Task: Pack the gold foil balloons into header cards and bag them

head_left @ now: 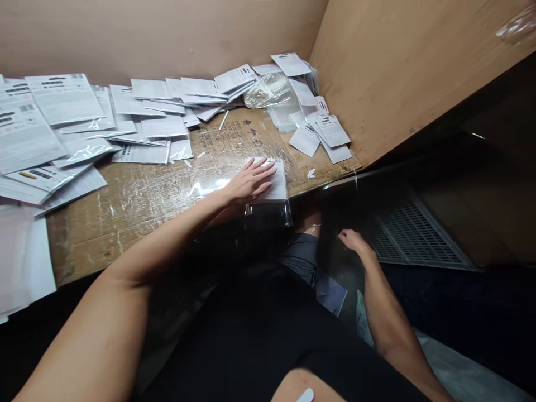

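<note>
My left hand (250, 181) lies flat with fingers stretched out on a clear plastic sleeve holding a white card (277, 187). The sleeve sits at the front edge of the cardboard-covered table (138, 201) and its open end hangs over the edge. My right hand (354, 241) is down below the table edge in the dark space beside my knee. Its fingers are curled loosely, and I cannot make out anything in them.
Many white printed cards and clear sleeves (62, 128) are strewn over the table's left and back. A smaller heap (318, 131) lies by the wooden side wall (402, 72). A crumpled clear bag (268, 89) sits at the back. A grey grille (410, 237) lies low on the right.
</note>
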Motion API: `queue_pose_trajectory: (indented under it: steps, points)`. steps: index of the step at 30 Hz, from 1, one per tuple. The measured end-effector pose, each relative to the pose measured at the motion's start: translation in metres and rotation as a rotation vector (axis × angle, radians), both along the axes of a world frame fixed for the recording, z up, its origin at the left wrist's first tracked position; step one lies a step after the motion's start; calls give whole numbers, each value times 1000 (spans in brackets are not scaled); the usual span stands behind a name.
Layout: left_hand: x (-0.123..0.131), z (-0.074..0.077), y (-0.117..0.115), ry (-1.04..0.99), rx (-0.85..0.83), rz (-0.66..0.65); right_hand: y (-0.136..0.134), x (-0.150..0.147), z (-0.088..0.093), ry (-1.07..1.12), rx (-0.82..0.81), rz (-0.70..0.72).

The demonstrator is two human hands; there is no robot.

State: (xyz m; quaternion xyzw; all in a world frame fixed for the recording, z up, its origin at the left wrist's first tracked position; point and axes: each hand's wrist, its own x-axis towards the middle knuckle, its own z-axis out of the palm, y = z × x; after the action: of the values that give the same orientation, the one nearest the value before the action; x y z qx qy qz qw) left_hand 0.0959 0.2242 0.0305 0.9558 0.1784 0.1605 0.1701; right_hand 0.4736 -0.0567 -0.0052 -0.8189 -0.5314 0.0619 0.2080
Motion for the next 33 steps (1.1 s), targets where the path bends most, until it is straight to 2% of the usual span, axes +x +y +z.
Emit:
queue_pose_trajectory:
  steps: [2,3,5,7,10,12,14,15,17,21,26,29,33]
  points:
    - [-28,3,-16,-54,16,-66,6,-11,-10,-57,-27,6]
    - [-43,3,-24,-46,31,-106,13,-20,-12,-107,-28,61]
    - [-69,0,-42,55,79,-162,31,-44,-17,-248,18,279]
    - [-84,-10,-59,137,137,-142,53,-71,-23,-375,132,548]
    - [-84,-28,-75,83,124,-65,82,-101,-32,-363,335,780]
    - [-76,-36,-78,-10,7,-12,97,-111,-33,-237,412,862]
    - [-71,-37,-78,-95,-149,36,106,-116,-31,-73,433,908]
    - [-69,-35,-77,-128,-217,63,108,-118,-28,7,434,901]
    - [-64,-30,-77,-182,-296,162,110,-126,-22,155,459,799]
    - [-43,-22,-78,-235,-286,517,114,-155,-12,361,538,402]
    - [-9,-21,-69,-301,-224,842,138,-185,-13,269,439,7]
    - [-3,-21,-65,-292,-223,918,151,-193,-17,196,352,-98]
    - [-7,-18,-63,-231,-343,939,156,-195,-17,227,288,-130]
